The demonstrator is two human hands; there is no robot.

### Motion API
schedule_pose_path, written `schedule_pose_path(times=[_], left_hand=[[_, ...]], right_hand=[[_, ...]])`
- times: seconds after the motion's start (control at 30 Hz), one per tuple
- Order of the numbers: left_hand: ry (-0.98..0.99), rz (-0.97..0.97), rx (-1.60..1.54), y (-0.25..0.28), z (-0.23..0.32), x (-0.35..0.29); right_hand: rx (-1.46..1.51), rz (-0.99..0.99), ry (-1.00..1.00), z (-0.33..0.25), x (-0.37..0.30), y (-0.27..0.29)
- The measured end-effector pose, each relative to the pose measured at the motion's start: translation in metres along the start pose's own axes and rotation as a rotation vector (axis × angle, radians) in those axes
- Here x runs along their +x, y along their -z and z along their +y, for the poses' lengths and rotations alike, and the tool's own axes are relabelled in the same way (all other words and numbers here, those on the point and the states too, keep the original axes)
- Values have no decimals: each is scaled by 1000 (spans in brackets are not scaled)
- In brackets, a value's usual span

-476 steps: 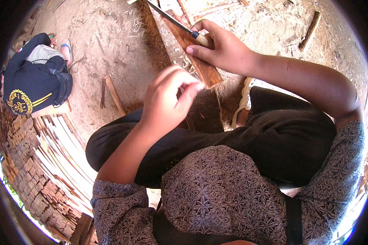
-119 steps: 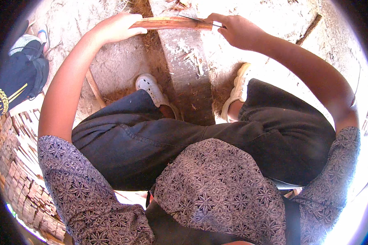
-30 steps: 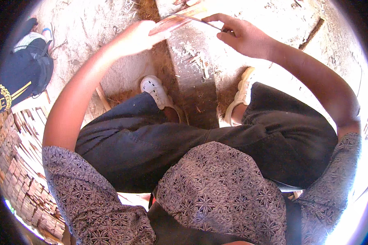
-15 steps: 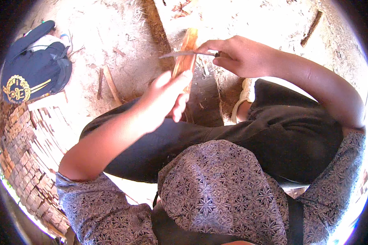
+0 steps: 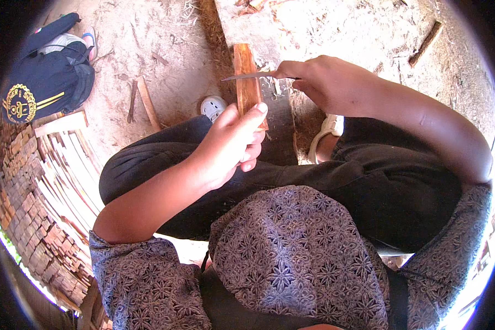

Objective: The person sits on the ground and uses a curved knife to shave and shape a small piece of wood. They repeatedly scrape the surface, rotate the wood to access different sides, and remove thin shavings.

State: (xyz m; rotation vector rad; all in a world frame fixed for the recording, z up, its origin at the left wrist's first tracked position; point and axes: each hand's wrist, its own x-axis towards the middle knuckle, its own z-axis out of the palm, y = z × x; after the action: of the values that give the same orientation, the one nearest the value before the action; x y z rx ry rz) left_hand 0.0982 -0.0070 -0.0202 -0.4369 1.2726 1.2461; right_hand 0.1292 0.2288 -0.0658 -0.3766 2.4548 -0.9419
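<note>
My left hand [image 5: 228, 144] grips the near end of a reddish-brown wooden stick [image 5: 245, 77], which stands upright over a weathered wooden block [image 5: 269, 82] between my feet. My right hand [image 5: 327, 82] holds a knife [image 5: 247, 76] by its handle. The thin grey blade points left and lies across the stick's upper part. My legs in black trousers fill the middle of the view.
A stack of thin wooden slats [image 5: 49, 187] lies at the left. A dark blue bag with a yellow emblem [image 5: 41, 82] sits on the sandy ground at upper left. Loose sticks [image 5: 147, 102] and chips lie about. My white shoes [image 5: 213, 106] flank the block.
My left hand has drawn closer to my body and now holds the stick upright by its lower end. The knife blade stays across the stick, near its top.
</note>
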Motion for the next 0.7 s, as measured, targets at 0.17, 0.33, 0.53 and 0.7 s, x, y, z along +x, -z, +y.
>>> schedule_pose_path(times=[0.17, 0.33, 0.53, 0.7], left_hand=[[27, -25, 12, 0, -1, 2], [38, -46, -9, 1, 11, 3], [14, -11, -53, 0, 16, -3], [-80, -47, -52, 4, 18, 7]], right_hand=[[-75, -42, -87, 5, 28, -5], [-130, -8, -153, 69, 78, -27], [43, -109, -306, 63, 79, -3], [204, 15, -155, 38, 33, 31]])
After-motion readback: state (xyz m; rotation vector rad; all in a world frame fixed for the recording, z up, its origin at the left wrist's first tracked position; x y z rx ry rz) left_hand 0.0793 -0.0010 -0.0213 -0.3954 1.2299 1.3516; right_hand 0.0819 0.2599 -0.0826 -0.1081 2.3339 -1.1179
